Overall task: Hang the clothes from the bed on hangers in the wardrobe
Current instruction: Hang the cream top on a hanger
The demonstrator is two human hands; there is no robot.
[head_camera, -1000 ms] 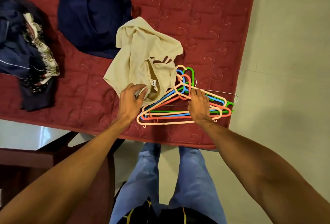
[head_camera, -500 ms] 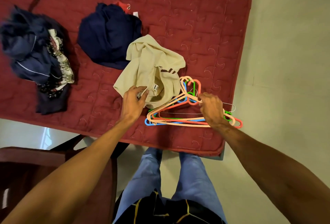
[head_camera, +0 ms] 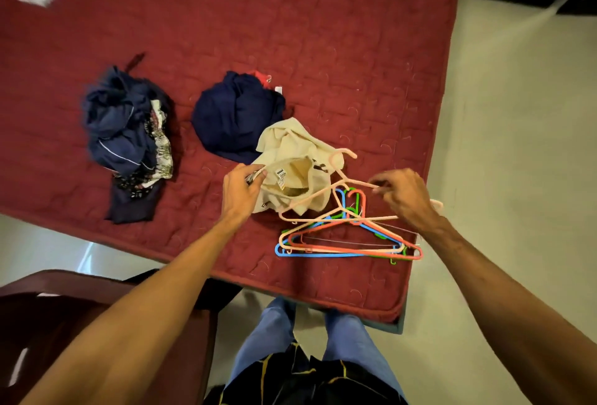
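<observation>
- Head view, nearest first: at 5 o'clock from the cream shirt (head_camera: pixel 290 152) the spare hangers (head_camera: pixel 326 255) lie stacked by the bed's (head_camera: pixel 290 33) near edge, blue, coral and green.
- Just above them the right hand (head_camera: pixel 403 197) has its fingers curled round one arm of a peach hanger (head_camera: pixel 305 201), which is tilted with its hook pointing to 12 o'clock.
- At 9 o'clock from that, the left hand (head_camera: pixel 240 193) pinches the shirt's collar beside the label, holding the neck open.
- Farther off, a navy garment (head_camera: pixel 235 117) sits at 10 o'clock from the shirt, and a dark mixed heap (head_camera: pixel 129 133) lies well apart at 9 o'clock.
- I'd say the first shirt is being put on its hanger; next, one hanger shoulder must slide in through the open neck.
- Half a second ago the peach hanger rested on the stack; now it is raised over the shirt, and the collar gapes wider.
</observation>
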